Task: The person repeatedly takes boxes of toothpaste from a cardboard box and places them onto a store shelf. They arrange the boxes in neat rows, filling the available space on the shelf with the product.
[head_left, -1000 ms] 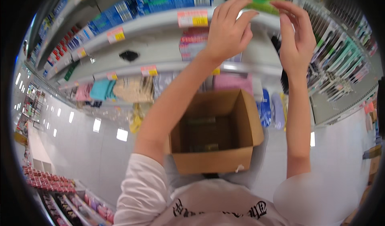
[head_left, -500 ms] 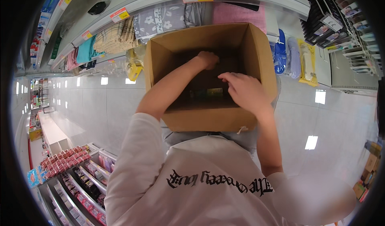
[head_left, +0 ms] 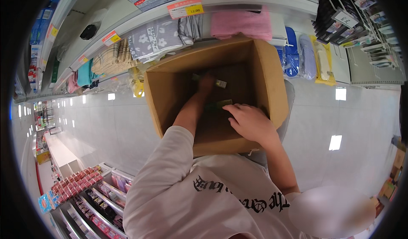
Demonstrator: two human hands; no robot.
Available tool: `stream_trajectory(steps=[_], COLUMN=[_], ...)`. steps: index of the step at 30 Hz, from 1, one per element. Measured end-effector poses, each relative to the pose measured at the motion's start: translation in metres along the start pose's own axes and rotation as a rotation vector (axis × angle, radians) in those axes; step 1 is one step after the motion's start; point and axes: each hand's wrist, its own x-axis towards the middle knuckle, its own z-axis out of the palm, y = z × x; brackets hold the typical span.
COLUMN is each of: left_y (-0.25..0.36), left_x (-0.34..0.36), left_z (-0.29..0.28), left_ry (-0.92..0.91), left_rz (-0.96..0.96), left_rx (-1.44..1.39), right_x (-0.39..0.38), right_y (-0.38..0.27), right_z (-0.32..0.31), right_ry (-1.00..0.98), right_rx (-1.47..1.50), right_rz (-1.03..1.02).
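A brown cardboard box [head_left: 270, 75] stands with its top open in front of me. Deep inside it, my left hand [head_left: 207, 82] is closed over a slim, dark package with a pale end [head_left: 221, 84], which sticks out on both sides of the fingers. Over the box's near right part, my right hand [head_left: 250, 122] has its fingers stretched loosely, holding nothing that I can see. Just beyond its fingertips, a small greenish package [head_left: 224, 103] lies in the box's shadow. Whether the right fingers touch it I cannot tell.
Beyond the box, a low shelf carries folded grey flowered cloths [head_left: 155, 39], a pink towel [head_left: 242, 23] and checked cloths [head_left: 111, 58]. Blue slippers [head_left: 291, 52] hang to the right. A rack of small goods [head_left: 100, 203] stands at the lower left on the tiled floor.
My left hand has gone deeper into the box and closed over the slim package. My right hand has shifted nearer to me. The box appears lower and turned slightly in view.
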Motion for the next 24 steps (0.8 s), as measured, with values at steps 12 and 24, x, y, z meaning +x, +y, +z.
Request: stream_trajectory(steps=[12,24], left_y=[0.047,0.040], left_x=[0.069,-0.029], left_z=[-0.212,-0.548], left_ry=[-1.065,-0.439], left_rz=[0.404,0.458], left_rx=[0.111,-0.547], right_x=[-0.001,-0.028], right_y=[-0.018,-0.055], right_z=[-0.027,-0.097], right_ry=[0.614,0.761], right_rx=[0.404,-0.010], right_rz=[-0.441,-0.296])
